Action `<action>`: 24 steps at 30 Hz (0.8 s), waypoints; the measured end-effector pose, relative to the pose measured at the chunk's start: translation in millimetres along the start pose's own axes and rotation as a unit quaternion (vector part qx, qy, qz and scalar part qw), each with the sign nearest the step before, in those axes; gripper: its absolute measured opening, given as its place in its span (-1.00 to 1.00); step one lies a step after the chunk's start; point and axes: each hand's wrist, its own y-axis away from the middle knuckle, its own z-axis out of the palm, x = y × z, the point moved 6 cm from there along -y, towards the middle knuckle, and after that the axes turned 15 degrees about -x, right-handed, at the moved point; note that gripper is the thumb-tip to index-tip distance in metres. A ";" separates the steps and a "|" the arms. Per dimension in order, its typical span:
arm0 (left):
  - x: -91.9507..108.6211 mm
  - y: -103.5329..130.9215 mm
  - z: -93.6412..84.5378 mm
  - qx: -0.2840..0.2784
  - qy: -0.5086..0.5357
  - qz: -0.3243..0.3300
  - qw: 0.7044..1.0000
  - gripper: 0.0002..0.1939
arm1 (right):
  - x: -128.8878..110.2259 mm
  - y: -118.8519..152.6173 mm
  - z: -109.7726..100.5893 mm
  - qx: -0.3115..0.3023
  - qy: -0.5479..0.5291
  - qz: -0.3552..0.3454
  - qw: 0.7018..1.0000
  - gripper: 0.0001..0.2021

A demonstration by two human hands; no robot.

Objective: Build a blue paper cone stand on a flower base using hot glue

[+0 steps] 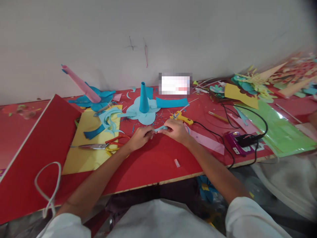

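Between my two hands is a small light blue paper strip [160, 128]. My left hand [141, 137] pinches its left end, and my right hand [176, 131] grips its right end from above. Just beyond them stands a blue paper cone [144, 99], upright on a light blue paper flower shape [146, 119]. A yellow glue gun [183, 118] lies right behind my right hand, its cable running off to the right. Scissors [99, 146] with red and yellow handles rest to the left of my left hand.
A pink cone [83, 85] leans on blue petals at the back left. Yellow paper [86, 158] carries blue scraps. On the right are a purple power strip [239, 143], a green plastic folder [279, 132], a pencil [218, 116] and pink paper [208, 142]. A small eraser-like piece [176, 163] lies near the front edge.
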 end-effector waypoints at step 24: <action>1.9 -1.0 -0.6 0.004 0.023 -0.009 1.000 -0.75 | -4.7 0.8 -7.9 0.032 0.037 -0.024 0.999 -0.53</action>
